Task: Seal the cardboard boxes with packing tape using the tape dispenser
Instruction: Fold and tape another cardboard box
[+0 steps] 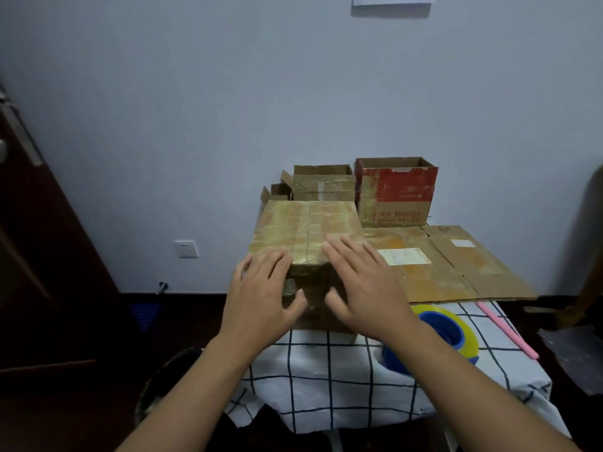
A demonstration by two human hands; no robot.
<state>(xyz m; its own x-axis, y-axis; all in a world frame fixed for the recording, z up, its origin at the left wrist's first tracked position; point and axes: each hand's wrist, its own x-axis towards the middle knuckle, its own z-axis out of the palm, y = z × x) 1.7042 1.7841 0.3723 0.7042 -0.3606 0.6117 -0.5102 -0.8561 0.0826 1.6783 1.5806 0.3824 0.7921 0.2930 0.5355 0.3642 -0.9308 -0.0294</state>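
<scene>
A closed cardboard box [303, 226], its top covered in shiny tape, stands on the table with the checked cloth [326, 380]. My left hand [261, 295] lies with straight fingers over the box's near left corner. My right hand [362, 288] lies flat with spread fingers over the near right corner. Both thumbs reach down the box's front face. The blue tape dispenser with a yellowish tape roll [450, 331] rests on the cloth just right of my right forearm, partly hidden by it.
Behind stand an open brown box [321, 182] and an open red-and-brown box [396, 190]. A flattened cardboard sheet [456, 265] lies to the right. A pink stick [505, 331] lies near the table's right edge. A wall is close behind.
</scene>
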